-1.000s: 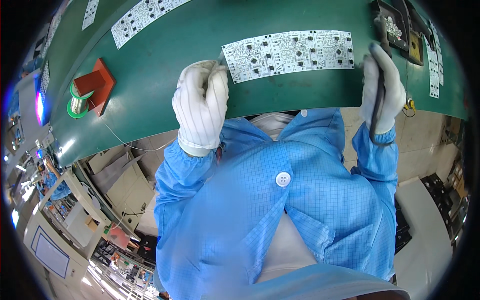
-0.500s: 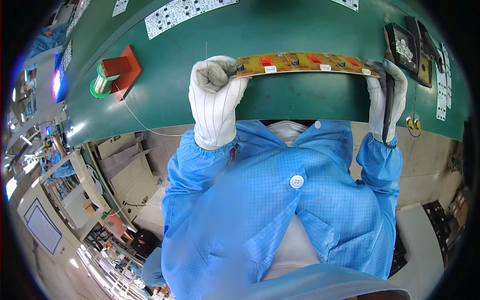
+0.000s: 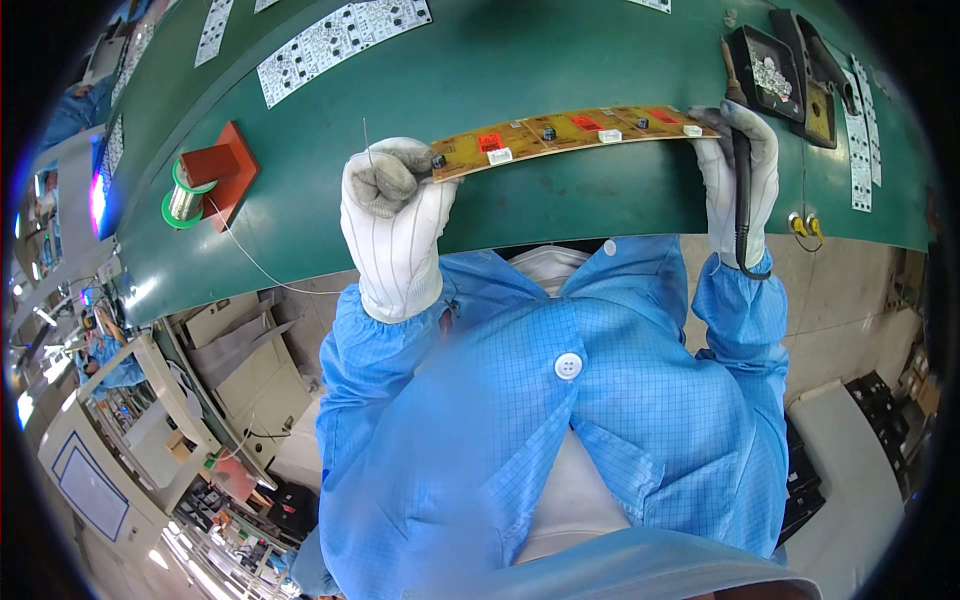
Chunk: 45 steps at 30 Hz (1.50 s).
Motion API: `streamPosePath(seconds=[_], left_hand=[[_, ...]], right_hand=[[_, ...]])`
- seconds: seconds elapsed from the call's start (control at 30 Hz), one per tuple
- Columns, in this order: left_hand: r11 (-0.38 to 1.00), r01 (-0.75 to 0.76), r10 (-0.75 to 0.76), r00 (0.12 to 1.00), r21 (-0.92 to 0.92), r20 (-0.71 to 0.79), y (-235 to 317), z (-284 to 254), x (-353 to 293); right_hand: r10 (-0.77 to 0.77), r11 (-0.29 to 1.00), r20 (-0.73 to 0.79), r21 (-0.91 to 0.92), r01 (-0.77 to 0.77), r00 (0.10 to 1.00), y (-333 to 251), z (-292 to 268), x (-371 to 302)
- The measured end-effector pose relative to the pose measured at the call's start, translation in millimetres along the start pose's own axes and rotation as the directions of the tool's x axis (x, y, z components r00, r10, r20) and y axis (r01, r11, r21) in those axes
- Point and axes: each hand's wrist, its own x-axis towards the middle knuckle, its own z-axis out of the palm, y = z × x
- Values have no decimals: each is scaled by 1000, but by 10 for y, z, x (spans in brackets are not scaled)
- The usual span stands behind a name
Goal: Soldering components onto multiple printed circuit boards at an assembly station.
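A long brown circuit board (image 3: 570, 133) with red patches, white connectors and small black parts is held up between my gloved hands, its left end lower in the picture. My left hand (image 3: 395, 195) is closed round that left end. Thin solder wire (image 3: 366, 135) sticks up from the same fist. At the board's right end, my right hand (image 3: 745, 165) grips the board's edge. It also holds a soldering iron (image 3: 741, 190) with a black handle, tip pointing away from me. Some fingertips are hidden behind the board.
A solder spool (image 3: 186, 204) sits on a reddish-brown stand (image 3: 240, 170) at the left of the green table (image 3: 560, 210). White circuit boards (image 3: 345, 45) lie at the back. On the right are a black tray (image 3: 765, 75) of small metallic bits and an iron holder (image 3: 820, 105).
The whole view has turned slightly, so table things and hands shift together and the board looks more slanted. Both hands keep their hold on the board.
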Motion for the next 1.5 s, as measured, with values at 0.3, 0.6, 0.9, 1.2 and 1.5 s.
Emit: streamPosePath(seconds=[0.3, 0.6, 0.9, 1.2, 1.5], left_hand=[[955, -247, 227, 965, 166, 134, 181, 42, -69], [948, -5, -31, 994, 319, 108, 443, -159, -63], [305, -398, 618, 774, 865, 138, 1176, -1519, 525], [986, -152, 167, 945, 74, -282, 172, -437, 2822], [838, -340, 259, 936, 426, 237, 620, -339, 2250]], right_hand=[[-41, 999, -28, 4, 41, 999, -16, 25, 25], [85, 995, 16, 57, -86, 996, -83, 25, -1], [167, 886, -82, -424, -186, 983, -249, -443, 288], [-85, 881, 73, -461, 110, 994, -492, -126, 1073], [-264, 655, 91, -714, 247, 960, 177, 176, 2697]])
